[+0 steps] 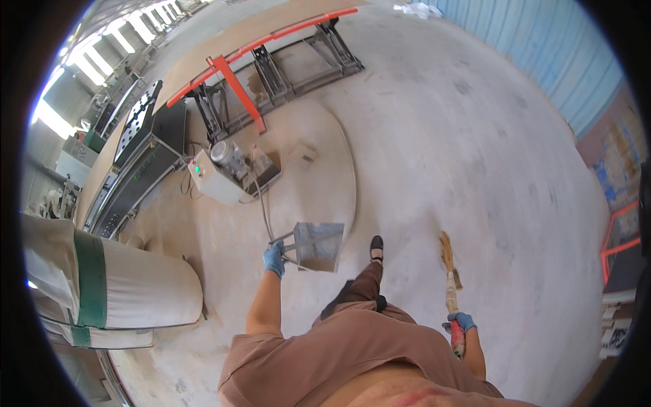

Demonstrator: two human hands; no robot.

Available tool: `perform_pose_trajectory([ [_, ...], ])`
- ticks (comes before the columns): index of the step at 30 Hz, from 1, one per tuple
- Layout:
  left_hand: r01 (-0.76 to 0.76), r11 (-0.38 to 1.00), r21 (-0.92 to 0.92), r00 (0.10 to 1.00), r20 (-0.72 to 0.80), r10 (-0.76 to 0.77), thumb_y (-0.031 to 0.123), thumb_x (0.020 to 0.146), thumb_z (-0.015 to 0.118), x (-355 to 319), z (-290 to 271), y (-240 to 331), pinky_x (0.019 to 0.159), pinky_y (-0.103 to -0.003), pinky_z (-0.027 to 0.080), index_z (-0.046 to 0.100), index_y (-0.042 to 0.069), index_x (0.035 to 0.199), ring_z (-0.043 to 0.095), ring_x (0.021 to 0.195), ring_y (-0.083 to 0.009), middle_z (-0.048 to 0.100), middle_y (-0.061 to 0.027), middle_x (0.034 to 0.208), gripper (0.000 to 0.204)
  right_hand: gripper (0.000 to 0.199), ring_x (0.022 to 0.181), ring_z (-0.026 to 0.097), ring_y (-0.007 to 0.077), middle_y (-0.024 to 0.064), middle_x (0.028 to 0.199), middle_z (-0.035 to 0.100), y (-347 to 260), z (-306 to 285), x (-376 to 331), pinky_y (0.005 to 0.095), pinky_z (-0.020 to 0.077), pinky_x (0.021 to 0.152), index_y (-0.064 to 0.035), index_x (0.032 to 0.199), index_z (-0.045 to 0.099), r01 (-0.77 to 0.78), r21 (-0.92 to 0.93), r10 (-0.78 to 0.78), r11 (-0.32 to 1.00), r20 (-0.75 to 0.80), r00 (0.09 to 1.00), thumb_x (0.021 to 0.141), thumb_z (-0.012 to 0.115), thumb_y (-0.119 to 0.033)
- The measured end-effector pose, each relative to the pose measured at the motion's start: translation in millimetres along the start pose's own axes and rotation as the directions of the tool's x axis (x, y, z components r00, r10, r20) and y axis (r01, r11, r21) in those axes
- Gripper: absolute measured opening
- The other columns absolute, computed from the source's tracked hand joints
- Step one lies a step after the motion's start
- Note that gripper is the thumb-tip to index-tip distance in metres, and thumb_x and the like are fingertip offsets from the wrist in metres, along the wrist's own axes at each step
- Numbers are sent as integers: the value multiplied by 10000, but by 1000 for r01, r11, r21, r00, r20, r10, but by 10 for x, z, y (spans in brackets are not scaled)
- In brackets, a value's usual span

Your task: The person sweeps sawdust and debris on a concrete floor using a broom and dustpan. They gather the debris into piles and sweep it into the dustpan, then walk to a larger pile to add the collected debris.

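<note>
Both gloved hands grip: left hand point(274, 258) dustpan point(319, 245), right hand point(462, 321) broom point(450, 285).

The handle of the metal dustpan point(319, 245) was hidden inside the gloved left hand point(274, 258), and the broom point(450, 285) grip was covered by the right hand point(461, 321). One foot was concealed beneath the torso. The white sack point(102, 285) was cut off at the rim, and distant machinery point(88, 108) was blurred.

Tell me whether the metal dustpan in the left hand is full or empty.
Looks empty: the dustpan, held off the floor by the left hand, shows bare grey metal inside, with no visible pile of debris.
</note>
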State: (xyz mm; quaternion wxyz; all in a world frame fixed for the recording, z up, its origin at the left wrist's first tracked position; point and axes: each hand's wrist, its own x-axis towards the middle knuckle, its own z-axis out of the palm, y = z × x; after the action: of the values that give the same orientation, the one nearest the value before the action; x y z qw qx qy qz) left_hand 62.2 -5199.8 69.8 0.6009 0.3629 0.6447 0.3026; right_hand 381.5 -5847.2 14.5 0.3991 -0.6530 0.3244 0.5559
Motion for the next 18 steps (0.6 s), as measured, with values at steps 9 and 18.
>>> perform_pose_trajectory([
  [9, -120, 992, 41, 990, 81, 116, 209, 785, 705, 1647, 2996, 841, 617, -332, 449, 701, 27, 874, 591, 696, -186, 659, -76, 788, 202, 186, 585, 681, 336, 237, 750, 685, -3696, 518, 339, 449, 569, 534, 75, 920, 628, 206, -89, -212, 975, -67, 975, 798, 639, -65],
  [18, 48, 994, 93, 998, -32, -45, 257, 758, 762, 2749, 5587, 2080, 611, -371, 467, 692, 122, 802, 543, 658, -164, 607, -18, 717, 158, 187, 544, 665, 307, 221, 723, 675, -7010, 624, 880, 414, 536, 458, 92, 939, 631, 255, -188, -261, 949, -12, 965, 815, 653, -46],
])
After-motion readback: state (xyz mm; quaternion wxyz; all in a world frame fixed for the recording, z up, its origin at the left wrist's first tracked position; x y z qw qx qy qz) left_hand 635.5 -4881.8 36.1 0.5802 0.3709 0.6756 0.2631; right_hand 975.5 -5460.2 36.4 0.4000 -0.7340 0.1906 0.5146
